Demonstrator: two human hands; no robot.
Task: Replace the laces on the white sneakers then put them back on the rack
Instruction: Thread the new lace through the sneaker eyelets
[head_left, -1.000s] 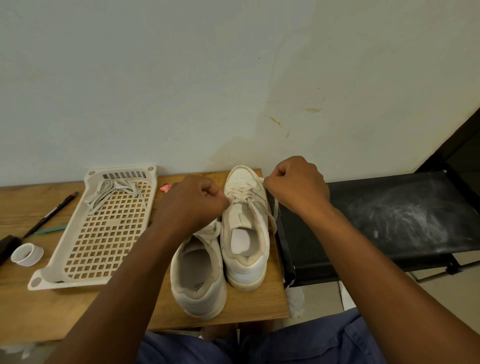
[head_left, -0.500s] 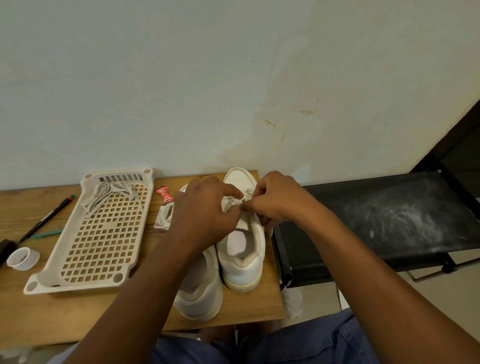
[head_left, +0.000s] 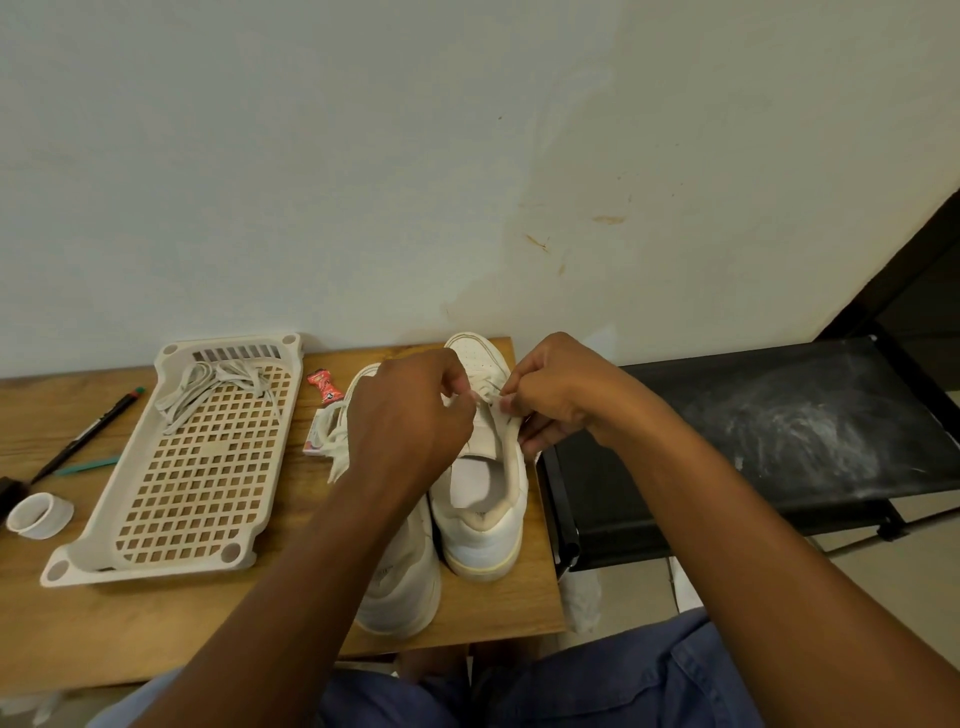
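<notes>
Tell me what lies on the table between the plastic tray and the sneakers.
In the head view, a red wrapper and a small white packet lie between the tray and the left sneaker.

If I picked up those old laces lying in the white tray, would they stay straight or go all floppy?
Probably floppy: the old laces already lie in loose, bent loops on the white tray, so they would likely droop from your fingers. They look thin and flat, so likely very light. They are heaped together and might lift as one tangled bunch.
</notes>
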